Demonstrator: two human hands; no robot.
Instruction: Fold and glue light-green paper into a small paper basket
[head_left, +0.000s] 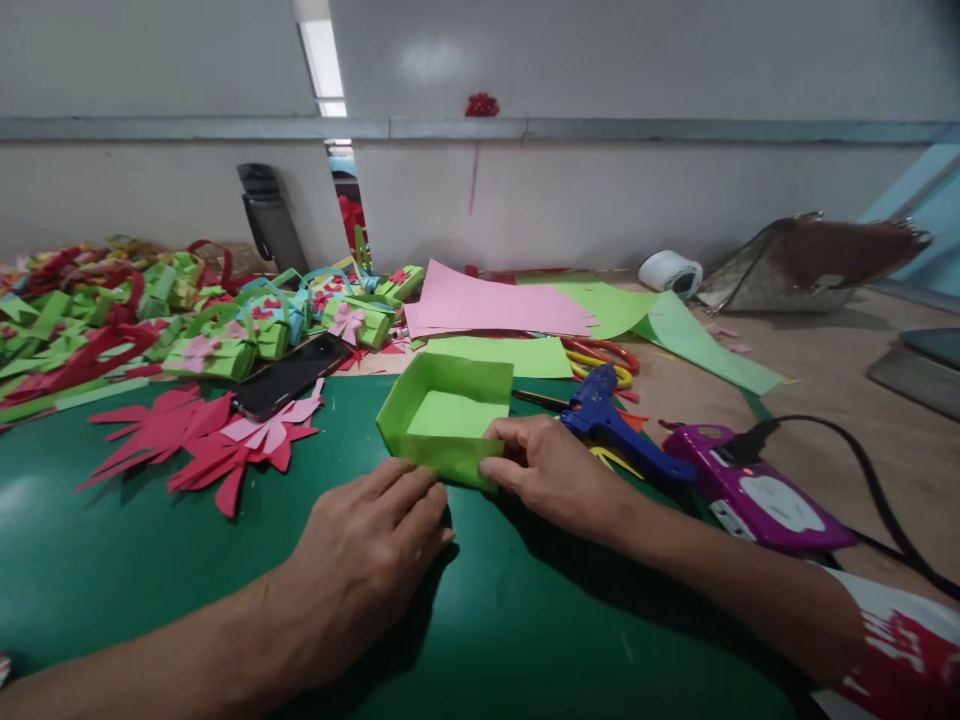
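A small open-topped green paper box [457, 412] sits on the green mat [525, 600] in front of me. My right hand [551, 470] pinches its near wall at the right corner between thumb and fingers. Curled against the near left side of the box is my left hand [375, 560], fingers close together and fingertips at the lower edge; their exact grip is partly hidden. Just right of the box lies a blue glue gun [611, 425], its nozzle pointing towards the box.
Red paper flower cutouts [180, 440] and a black phone [292, 375] lie left. Behind are finished paper baskets [210, 350], pink sheets [495, 300] and scissors handles [607, 358]. A purple power strip [757, 490] with a black cable stands right, a handbag [810, 265] farther back.
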